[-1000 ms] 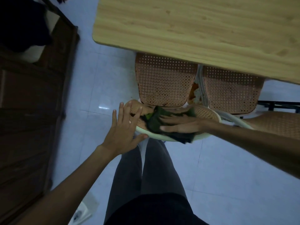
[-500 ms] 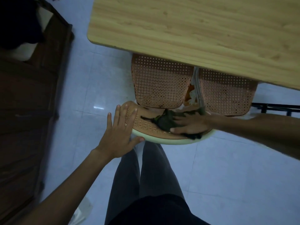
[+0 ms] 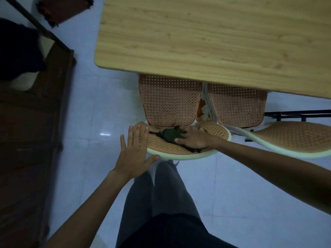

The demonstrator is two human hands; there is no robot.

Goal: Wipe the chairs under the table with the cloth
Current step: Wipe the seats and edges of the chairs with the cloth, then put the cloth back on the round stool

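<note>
Two woven orange chairs are tucked under the wooden table (image 3: 206, 36). The left chair (image 3: 170, 101) shows its seat and, nearer me, its curved backrest with a pale rim (image 3: 179, 155). My right hand (image 3: 194, 137) presses a dark green cloth (image 3: 171, 134) flat on that backrest's weave, fingers spread over it. My left hand (image 3: 133, 152) rests open on the backrest's left end, thumb under the rim. The right chair (image 3: 236, 106) stands beside it, its backrest (image 3: 293, 138) sweeping off to the right.
A dark wooden cabinet (image 3: 26, 140) fills the left side, with dark clothing (image 3: 18, 51) draped on top. My legs (image 3: 161, 203) stand on the pale tiled floor (image 3: 250, 203) right behind the chair. Something orange (image 3: 201, 109) lies between the chairs. A black metal frame (image 3: 297, 113) shows at right.
My right hand has slid the cloth along the backrest, first right, then back toward the left, bunching it smaller. My left hand has kept its place on the backrest's left end.
</note>
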